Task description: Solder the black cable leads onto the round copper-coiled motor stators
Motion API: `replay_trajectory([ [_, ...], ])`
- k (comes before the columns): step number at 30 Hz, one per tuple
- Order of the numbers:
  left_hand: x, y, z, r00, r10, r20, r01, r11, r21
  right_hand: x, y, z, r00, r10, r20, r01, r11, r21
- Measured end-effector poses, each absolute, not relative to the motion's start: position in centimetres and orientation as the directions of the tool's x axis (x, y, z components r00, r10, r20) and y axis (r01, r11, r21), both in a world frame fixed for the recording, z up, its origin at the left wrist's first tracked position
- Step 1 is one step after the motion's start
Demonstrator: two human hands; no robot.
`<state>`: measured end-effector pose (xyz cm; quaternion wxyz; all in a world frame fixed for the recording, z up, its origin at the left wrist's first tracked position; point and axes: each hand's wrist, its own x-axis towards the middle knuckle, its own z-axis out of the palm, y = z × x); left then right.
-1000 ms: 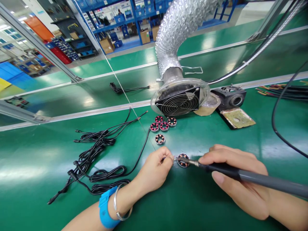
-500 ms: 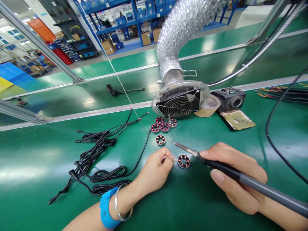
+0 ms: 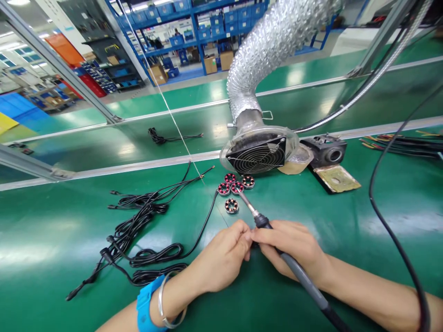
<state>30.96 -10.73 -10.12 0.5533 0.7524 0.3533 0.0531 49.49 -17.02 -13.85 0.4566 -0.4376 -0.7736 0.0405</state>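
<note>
Toward the left edge of the worktop (image 3: 214,316), black cables (image 3: 140,214) in loose coils, bare ends aimed at the far edge, perhaps for easy picking. Beyond that edge, blue bins (image 3: 238,20) on shelving, contents too distant to tell. Near the middle, left hand (image 3: 224,256) pinched tight at the fingertips, anything between them hidden. Just ahead, red-wound rings (image 3: 224,184) clustered with one copper-wound; nearer, a lone copper-wound ring (image 3: 231,201), possibly sorted. Behind, close to the far edge, fan hood (image 3: 258,159) facing the rings, probably against fumes. Right hand (image 3: 297,246) curled around the soldering iron (image 3: 304,279), tip over the cluster, contact unclear; presumably angled away to free the fingertips beside the other hand's. Farther right, iron stand (image 3: 327,152), with a stained yellow sponge (image 3: 335,179) in its tray; at the right edge, coloured wires (image 3: 411,144).
</note>
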Motion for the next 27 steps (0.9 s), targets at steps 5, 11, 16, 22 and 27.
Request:
replay_trajectory([
  [5, 31.0, -11.0, -9.6, 0.749, 0.622, -0.227, 0.533, -0.364, 0.764, 49.4, -17.7, -13.5, -0.157, 0.763, 0.627, 0.611, 0.574, -0.545],
  [11, 31.3, -11.2, -9.9, 0.719, 0.646, -0.256, 0.506, -0.234, 0.831, 49.0, -18.2, -13.5, -0.211, 0.781, 0.588, 0.613, 0.575, -0.543],
  [16, 31.5, -11.2, -10.5, 0.709, 0.624, -0.327, 0.437, -0.026, 0.899, 49.1, -18.1, -13.5, -0.212, 0.733, 0.646, 0.614, 0.614, -0.496],
  [22, 32.0, -11.4, -11.7, 0.676, 0.558, -0.482, 0.298, 0.391, 0.871, 49.4, -17.9, -13.7, -0.195, 0.723, 0.662, 0.625, 0.612, -0.485],
  [27, 31.8, -11.4, -12.3, 0.636, 0.621, -0.459, 0.31, 0.34, 0.888, 49.3, -18.1, -14.0, -0.192, 0.8, 0.568, 0.588, 0.557, -0.586],
])
